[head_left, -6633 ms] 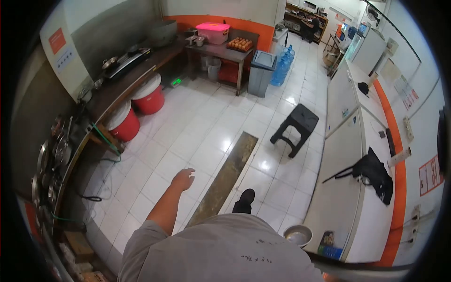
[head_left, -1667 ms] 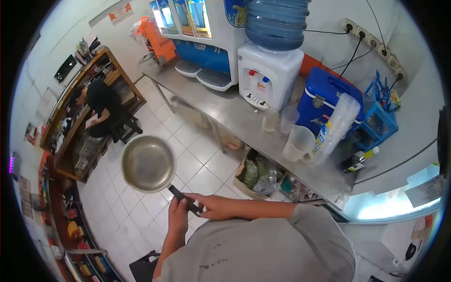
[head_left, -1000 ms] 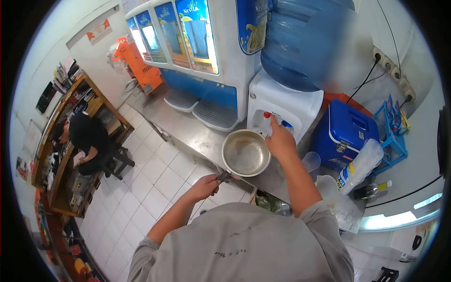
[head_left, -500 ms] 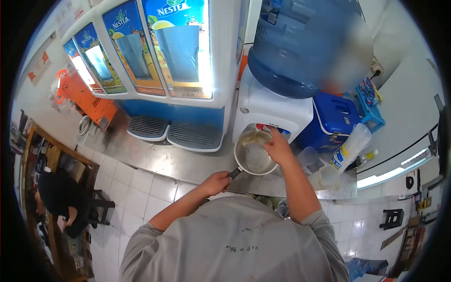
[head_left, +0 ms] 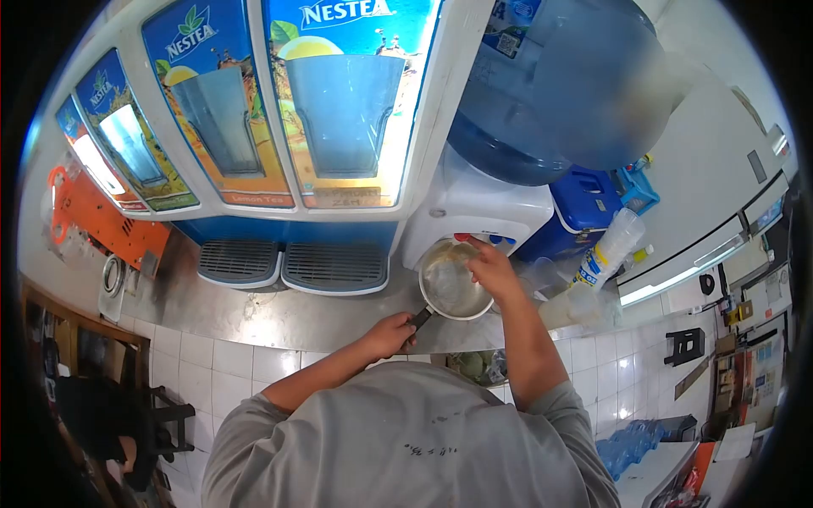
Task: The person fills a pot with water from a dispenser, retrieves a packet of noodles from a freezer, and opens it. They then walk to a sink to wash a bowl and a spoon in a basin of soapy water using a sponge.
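My left hand point(head_left: 395, 334) is closed around the dark handle of a metal saucepan point(head_left: 428, 298), which sits under the taps of a white water dispenser point(head_left: 483, 201). Liquid shows in the pan, though its exact level is hard to tell. My right hand point(head_left: 494, 269) hangs over the pan's right side and grips nothing. Its index finger reaches up to the dispenser's red tap point(head_left: 462, 238), apart from the thumb; the remaining fingers look curled. Contact at the fingertip is too small to make out. A big blue water bottle point(head_left: 550, 102) stands upside down on the dispenser.
A Nestea drink machine point(head_left: 339, 196) with drip trays point(head_left: 334, 269) stands left on the metal counter point(head_left: 339, 326). Right of the dispenser are a blue cooler point(head_left: 584, 199) and stacked plastic cups point(head_left: 622, 233). A person in black point(head_left: 106, 419) is at far left.
The view has shifted, so the drink machine looks larger and nearer. Both hands keep their places at the saucepan handle and the red tap.
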Tool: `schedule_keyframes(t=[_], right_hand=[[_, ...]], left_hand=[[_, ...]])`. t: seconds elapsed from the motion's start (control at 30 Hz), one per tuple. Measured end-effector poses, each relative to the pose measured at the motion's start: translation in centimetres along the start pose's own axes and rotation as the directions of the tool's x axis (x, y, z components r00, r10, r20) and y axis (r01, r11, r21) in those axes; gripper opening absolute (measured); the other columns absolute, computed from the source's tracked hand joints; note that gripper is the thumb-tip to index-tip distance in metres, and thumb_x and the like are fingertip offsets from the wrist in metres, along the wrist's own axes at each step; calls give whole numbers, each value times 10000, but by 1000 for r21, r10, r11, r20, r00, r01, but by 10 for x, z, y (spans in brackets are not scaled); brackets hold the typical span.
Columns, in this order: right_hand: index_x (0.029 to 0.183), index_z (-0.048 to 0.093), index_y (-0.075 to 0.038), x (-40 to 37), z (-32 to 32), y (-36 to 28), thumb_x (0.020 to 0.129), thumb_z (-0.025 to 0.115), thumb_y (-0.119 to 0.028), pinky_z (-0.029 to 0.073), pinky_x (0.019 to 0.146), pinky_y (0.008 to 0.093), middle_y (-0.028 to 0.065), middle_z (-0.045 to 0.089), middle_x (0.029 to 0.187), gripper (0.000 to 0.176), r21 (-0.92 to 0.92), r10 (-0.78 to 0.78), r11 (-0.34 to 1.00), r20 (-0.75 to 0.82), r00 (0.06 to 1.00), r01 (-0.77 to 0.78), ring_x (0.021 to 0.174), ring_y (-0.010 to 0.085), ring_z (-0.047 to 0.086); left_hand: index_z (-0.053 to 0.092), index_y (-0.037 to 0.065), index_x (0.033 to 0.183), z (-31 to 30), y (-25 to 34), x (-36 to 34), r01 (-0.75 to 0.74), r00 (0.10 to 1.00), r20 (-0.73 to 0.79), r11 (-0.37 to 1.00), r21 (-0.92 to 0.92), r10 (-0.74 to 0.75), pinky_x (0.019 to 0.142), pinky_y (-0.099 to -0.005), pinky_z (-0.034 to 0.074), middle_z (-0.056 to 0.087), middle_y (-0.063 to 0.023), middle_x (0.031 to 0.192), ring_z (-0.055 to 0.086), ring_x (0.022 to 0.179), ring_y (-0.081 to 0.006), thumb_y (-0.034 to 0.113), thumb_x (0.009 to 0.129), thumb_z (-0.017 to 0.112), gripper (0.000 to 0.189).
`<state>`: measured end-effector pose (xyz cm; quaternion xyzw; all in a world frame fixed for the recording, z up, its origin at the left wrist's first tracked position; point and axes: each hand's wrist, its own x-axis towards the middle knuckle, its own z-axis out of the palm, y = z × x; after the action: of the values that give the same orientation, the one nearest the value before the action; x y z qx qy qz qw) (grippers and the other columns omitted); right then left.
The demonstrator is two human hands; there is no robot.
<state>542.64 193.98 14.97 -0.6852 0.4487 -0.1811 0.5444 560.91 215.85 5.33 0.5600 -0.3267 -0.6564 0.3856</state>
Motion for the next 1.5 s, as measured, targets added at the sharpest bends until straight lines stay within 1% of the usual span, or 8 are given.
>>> schedule_keyframes(t=[0.2, 0.47, 0.7, 0.93, 1.07, 1.33, 1.4, 1.5], right_hand=[[1516, 548, -113, 4, -12, -2, 894, 674, -161, 495, 631, 332, 62, 620, 742, 637, -355, -92, 930, 28, 995, 96, 632, 163, 593], [1514, 548, -114, 7, -25, 3, 874, 679, -197, 508, 660, 361, 96, 651, 748, 658, -339, -138, 925, 124, 983, 172, 662, 197, 624], [1529, 494, -19, 17, -32, 10, 902, 681, -186, 454, 570, 314, 38, 587, 659, 675, -367, -210, 886, 228, 951, 284, 584, 131, 564], [1525, 493, -11, 16, -38, 4, 884, 715, -220, 450, 561, 328, 73, 602, 640, 710, -399, -193, 867, 283, 940, 298, 576, 144, 572], [1355, 657, -140, 21, -38, 11, 876, 739, -297, 544, 711, 420, 151, 737, 925, 510, -439, -184, 849, 272, 944, 292, 815, 292, 705], [1262, 658, -57, 6, -40, -3, 901, 727, -352, 545, 875, 441, 208, 726, 1092, 472, -356, -298, 844, 310, 903, 401, 1013, 362, 701], [1279, 651, -58, 11, -40, 0, 900, 732, -344, 544, 896, 439, 219, 715, 1139, 482, -435, -199, 829, 358, 912, 352, 1046, 371, 694], [1334, 620, -61, 17, -39, 9, 900, 733, -343, 540, 916, 447, 227, 708, 1156, 530, -449, -257, 797, 354, 899, 404, 1069, 387, 688]], left_hand=[[527, 32, 1388, -5, -4, 8, -70, 997, 45, 987, 144, 64, 737, -281, 541, 677, -53, 983, 633, 843, -138, 160, 1034, 575, 380], [464, 33, 1483, -5, 7, -2, -68, 996, -47, 966, 249, 83, 804, -305, 552, 718, -124, 1062, 678, 920, -163, 154, 1011, 633, 516], [549, 13, 1418, -9, -8, 1, -100, 989, -107, 995, 12, 101, 790, -294, 550, 727, -116, 1025, 684, 866, -162, 189, 1007, 641, 456], [681, 11, 1251, -9, -5, -2, -115, 977, -138, 947, 300, 162, 885, -357, 547, 747, -119, 1057, 705, 941, -207, 306, 1043, 585, 374], [699, 41, 1243, -23, -26, 15, -106, 980, -101, 878, 467, 172, 971, -402, 509, 740, -161, 1089, 688, 1046, -283, 426, 1058, 536, 457], [668, 49, 1267, -38, -45, 36, -113, 988, -21, 802, 586, 155, 1044, -386, 464, 702, -179, 1211, 646, 1145, -309, 488, 1076, 500, 507], [714, 74, 1223, -71, -102, 81, -136, 987, -25, 901, 412, 160, 962, -438, 520, 729, -164, 1149, 688, 1058, -309, 435, 1019, 670, 416], [710, 73, 1227, -58, -76, 72, -129, 988, -19, 890, 437, 153, 969, -434, 515, 725, -165, 1156, 683, 1067, -309, 438, 1024, 656, 421]])
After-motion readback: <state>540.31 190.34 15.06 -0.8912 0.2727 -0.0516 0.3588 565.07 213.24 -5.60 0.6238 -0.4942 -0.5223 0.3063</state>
